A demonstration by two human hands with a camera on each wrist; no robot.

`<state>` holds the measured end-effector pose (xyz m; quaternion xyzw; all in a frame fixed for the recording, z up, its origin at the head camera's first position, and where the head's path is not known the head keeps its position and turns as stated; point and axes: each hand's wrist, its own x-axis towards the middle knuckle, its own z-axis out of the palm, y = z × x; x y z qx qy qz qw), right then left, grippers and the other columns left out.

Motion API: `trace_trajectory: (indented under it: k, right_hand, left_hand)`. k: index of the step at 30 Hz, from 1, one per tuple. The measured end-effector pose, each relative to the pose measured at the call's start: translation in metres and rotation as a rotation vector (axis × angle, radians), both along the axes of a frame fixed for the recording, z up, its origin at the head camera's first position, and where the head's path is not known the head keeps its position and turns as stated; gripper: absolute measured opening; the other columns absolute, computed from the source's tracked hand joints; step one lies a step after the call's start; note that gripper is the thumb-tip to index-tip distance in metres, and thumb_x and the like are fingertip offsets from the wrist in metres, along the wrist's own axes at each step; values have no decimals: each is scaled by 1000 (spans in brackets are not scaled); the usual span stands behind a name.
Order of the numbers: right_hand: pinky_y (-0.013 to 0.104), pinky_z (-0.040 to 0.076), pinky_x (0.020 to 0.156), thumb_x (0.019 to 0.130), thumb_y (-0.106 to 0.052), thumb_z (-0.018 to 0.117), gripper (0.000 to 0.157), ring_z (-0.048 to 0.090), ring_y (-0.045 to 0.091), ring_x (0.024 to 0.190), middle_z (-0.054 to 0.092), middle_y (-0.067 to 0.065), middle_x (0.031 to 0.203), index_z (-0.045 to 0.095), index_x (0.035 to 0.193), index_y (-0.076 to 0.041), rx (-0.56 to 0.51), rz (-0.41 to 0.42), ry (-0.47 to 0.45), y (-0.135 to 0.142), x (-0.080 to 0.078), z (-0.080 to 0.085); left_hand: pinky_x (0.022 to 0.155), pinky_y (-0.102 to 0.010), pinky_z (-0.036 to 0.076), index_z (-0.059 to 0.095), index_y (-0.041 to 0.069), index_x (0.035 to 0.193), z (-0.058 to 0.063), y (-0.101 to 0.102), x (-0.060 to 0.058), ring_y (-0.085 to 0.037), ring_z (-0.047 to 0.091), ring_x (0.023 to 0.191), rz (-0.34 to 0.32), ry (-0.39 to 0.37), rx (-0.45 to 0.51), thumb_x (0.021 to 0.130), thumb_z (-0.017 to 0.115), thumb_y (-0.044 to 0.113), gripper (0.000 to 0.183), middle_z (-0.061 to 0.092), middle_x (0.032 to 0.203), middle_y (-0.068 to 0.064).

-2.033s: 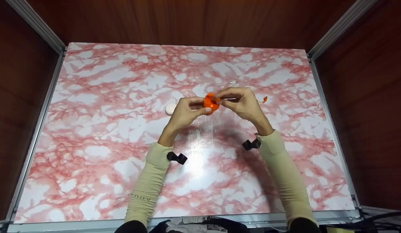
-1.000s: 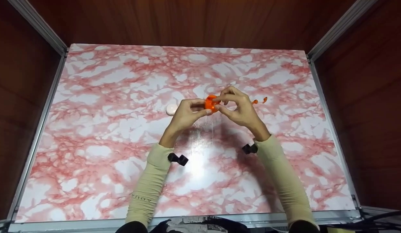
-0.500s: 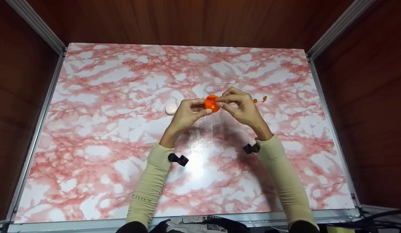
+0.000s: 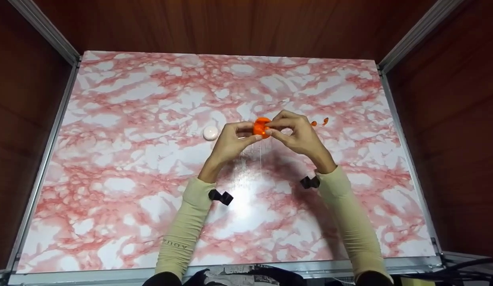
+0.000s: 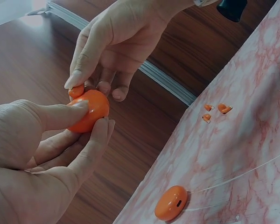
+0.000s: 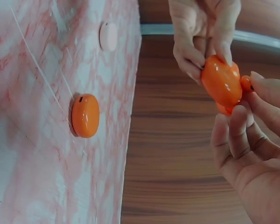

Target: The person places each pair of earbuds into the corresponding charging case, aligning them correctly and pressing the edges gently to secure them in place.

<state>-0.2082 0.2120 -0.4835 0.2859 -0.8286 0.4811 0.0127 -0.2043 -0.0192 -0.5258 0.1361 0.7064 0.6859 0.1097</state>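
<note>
My left hand (image 4: 230, 141) holds an orange earbud charging case (image 4: 260, 130) above the table, thumb on one side and fingers on the other. Its lid (image 4: 263, 120) is raised. With thumb and forefinger, my right hand (image 4: 297, 133) pinches an orange earbud (image 5: 76, 91) at the edge of the case; the earbud also shows in the right wrist view. Fingers cover much of the inside of the case. In both wrist views a second orange case (image 6: 86, 115) lies closed on the table; the hands hide it in the head view.
A pale, rounded case (image 4: 210, 133) lies left of my left hand. Loose orange earbuds (image 5: 225, 108) rest on the marbled table (image 4: 123, 182), beyond my right hand. Dark wooden panels (image 4: 238, 28) with metal rails enclose the table at the back and sides.
The held case has shifted slightly right and turned, with more of its opened inside showing. My right hand's fingers have re-placed themselves at its edge. Loose earbuds hidden earlier by that hand now show.
</note>
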Motion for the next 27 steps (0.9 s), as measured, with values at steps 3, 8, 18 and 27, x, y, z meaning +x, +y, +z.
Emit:
trace_trajectory:
  k: [3, 8, 18, 27]
  right_hand:
    - [22, 49, 74, 96, -17, 78, 18, 62, 12, 84, 72, 10, 96, 83, 111, -8, 35, 11, 24, 0, 0, 0]
    - [19, 53, 79, 97, -13, 77, 15, 64, 11, 85, 72, 10, 95, 83, 109, -7, 35, 13, 58, 0, 1, -1]
    - [19, 60, 82, 98, -11, 75, 13, 69, 9, 86, 73, 12, 95, 82, 106, -4, -123, -41, 116, -6, 3, -4]
    - [22, 59, 79, 98, -14, 76, 14, 67, 15, 83, 72, 12, 93, 81, 105, -4, -9, -64, 205, -8, 1, -2]
  left_hand:
    - [91, -28, 62, 77, 1, 120, -1, 0, 1, -35, 75, 113, 3, -6, -6, 93, 81, 12, 29, 77, 123, -17]
    - [92, -29, 62, 77, 2, 121, -2, 1, 2, -33, 75, 112, 0, 2, -4, 93, 81, 12, 30, 77, 124, -16]
    - [93, -35, 63, 78, 3, 116, -4, 4, 4, -24, 76, 104, 19, 36, 20, 92, 83, 13, 27, 78, 117, -14]
    - [95, -38, 63, 78, 2, 115, -3, 7, 3, -24, 76, 104, 12, 43, 23, 91, 83, 11, 26, 78, 116, -15]
